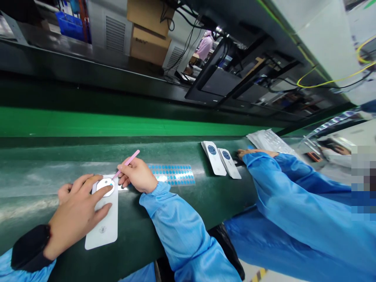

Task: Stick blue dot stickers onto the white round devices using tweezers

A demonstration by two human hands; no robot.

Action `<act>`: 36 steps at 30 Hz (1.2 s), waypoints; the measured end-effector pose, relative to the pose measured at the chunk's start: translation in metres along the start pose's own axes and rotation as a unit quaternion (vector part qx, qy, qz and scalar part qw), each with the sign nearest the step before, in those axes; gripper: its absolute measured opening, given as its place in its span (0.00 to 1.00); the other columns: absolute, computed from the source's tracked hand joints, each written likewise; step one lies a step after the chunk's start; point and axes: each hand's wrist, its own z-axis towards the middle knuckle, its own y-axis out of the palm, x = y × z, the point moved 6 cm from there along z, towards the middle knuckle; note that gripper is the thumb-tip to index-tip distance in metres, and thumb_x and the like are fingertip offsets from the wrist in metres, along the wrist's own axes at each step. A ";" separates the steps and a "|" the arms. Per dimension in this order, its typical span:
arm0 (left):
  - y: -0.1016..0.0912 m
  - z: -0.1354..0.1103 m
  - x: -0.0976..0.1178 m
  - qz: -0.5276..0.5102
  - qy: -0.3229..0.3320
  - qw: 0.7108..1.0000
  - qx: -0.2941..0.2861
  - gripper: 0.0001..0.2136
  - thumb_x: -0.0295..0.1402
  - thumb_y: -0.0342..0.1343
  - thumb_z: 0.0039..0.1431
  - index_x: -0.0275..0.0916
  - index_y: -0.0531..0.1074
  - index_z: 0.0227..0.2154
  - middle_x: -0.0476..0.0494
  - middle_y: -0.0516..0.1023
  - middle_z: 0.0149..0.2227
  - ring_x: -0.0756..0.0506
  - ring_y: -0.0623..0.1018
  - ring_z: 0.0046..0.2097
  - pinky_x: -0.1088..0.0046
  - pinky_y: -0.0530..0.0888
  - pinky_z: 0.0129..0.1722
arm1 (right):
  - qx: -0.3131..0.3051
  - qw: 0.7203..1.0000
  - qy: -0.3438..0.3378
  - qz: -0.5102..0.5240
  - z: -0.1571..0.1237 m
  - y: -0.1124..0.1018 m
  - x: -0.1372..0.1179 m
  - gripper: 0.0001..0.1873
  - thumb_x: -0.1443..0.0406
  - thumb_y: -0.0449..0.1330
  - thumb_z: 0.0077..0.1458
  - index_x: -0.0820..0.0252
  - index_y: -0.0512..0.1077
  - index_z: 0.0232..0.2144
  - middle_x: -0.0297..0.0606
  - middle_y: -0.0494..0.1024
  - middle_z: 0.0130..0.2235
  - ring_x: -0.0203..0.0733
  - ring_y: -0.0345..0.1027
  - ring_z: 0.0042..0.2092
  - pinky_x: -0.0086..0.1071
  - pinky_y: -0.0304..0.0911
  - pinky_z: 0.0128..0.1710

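A white phone back cover (108, 225) lies flat on the green bench, with a round camera area (103, 188) near its far end. Across that end rests my left hand (84, 199), fingers spread over the cover and the round area. My right hand (136, 174) pinches a thin pink stick-like tool (132, 157), whose lower tip touches the edge of the round area. Beside my right wrist is a clear sheet of blue round stickers (173, 174), partly hidden by that hand and sleeve.
Two small stacks of white phone back covers (217, 162) with dark camera circles lie to the right. Past them a co-worker's hands (255, 152) and blue sleeves (270, 172) reach over the bench, near clear plastic trays (272, 141). A dark shelf (117, 76) runs along the back.
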 end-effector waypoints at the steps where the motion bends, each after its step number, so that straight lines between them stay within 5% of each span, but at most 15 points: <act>1: 0.000 0.000 0.001 0.005 -0.004 1.000 -0.003 0.20 0.44 0.47 0.64 0.52 0.85 0.45 0.34 0.84 0.52 0.25 0.77 0.56 0.46 0.70 0.44 | -0.006 1.000 -0.003 0.006 0.001 0.000 0.000 0.14 0.71 0.62 0.67 0.61 0.66 0.28 0.29 0.73 0.22 0.31 0.68 0.19 0.21 0.65 0.18; 36: -0.003 -0.002 0.012 0.041 0.033 0.996 0.076 0.18 0.39 0.46 0.67 0.49 0.83 0.44 0.34 0.84 0.51 0.30 0.78 0.52 0.53 0.66 0.39 | -0.026 0.999 -0.004 -0.018 0.002 0.001 -0.001 0.13 0.70 0.59 0.67 0.60 0.67 0.29 0.29 0.72 0.19 0.32 0.67 0.19 0.20 0.66 0.18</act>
